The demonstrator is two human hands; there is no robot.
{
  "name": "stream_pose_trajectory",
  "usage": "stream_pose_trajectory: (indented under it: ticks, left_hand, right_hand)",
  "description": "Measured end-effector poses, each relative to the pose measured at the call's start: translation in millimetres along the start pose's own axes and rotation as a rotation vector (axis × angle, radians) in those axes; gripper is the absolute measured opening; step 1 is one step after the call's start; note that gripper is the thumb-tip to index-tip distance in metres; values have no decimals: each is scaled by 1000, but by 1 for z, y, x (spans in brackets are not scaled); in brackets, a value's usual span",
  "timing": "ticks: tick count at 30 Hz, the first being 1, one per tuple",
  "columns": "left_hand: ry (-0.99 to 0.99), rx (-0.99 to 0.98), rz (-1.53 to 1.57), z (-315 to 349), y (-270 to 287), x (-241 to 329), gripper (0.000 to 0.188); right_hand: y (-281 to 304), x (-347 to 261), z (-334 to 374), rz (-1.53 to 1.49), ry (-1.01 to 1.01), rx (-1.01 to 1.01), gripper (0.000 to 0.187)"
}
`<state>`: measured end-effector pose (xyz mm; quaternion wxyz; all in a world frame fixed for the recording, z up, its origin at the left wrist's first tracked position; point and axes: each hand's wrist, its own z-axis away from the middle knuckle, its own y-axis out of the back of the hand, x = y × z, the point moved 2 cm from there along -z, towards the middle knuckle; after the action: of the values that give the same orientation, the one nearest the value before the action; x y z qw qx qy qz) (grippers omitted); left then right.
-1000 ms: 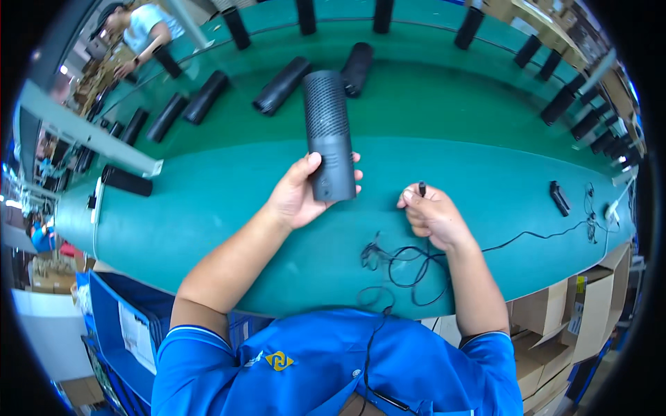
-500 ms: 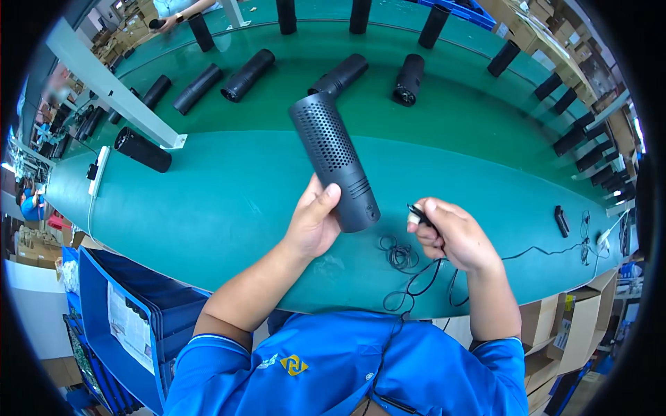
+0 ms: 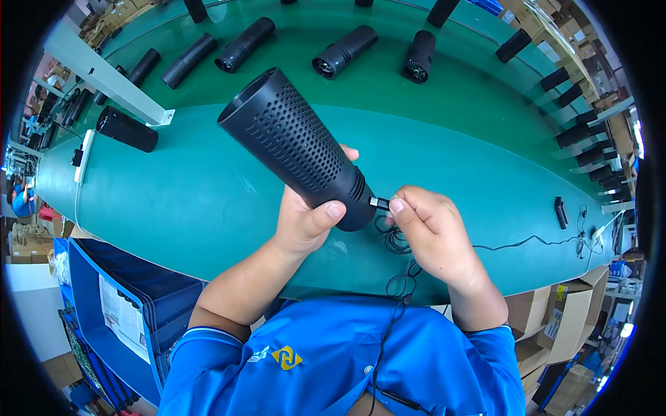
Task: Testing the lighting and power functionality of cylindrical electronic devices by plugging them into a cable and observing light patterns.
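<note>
Head view. The left hand (image 3: 302,222) grasps a black tube (image 3: 298,139) near its lower end, thumb on the near side. The tube is held above the table (image 3: 208,180), inward of the middle of the near edge, tilted with its hollow end toward the far left corner. The right hand (image 3: 433,236) has its fingers (image 3: 406,211) pinched on a small black plug (image 3: 379,203), metal tip at the tube's lower end; whether it has entered cannot be determined. A thin black cable (image 3: 513,245) runs toward the table's right end, with loops under the right hand near the near edge. Other tubes (image 3: 345,52) lie on the green belt (image 3: 472,97) beyond the far edge.

Risks, as judged: a skewed plug could scrape or bend its contacts, since both parts are held unsupported. A snagged loop could pull the plug off line. A slack left grip could let the tube drop.
</note>
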<state>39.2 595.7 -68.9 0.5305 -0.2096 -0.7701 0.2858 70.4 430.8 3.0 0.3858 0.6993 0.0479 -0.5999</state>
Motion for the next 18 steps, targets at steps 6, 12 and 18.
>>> stream_pose_trajectory:
  ticks: [6,12,18]
  left_hand:
    - [-106,-216,-263,4,8,1,70]
    - [-178,-418,-652,10,8,-2,79]
    - [177,-31,-88,10,7,-14,59]
  right_hand:
    - [10,-4,2,154,-65,-136,20]
    - [10,7,-1,178,-150,-333,19]
    - [2,28,3,-57,95,-214,14]
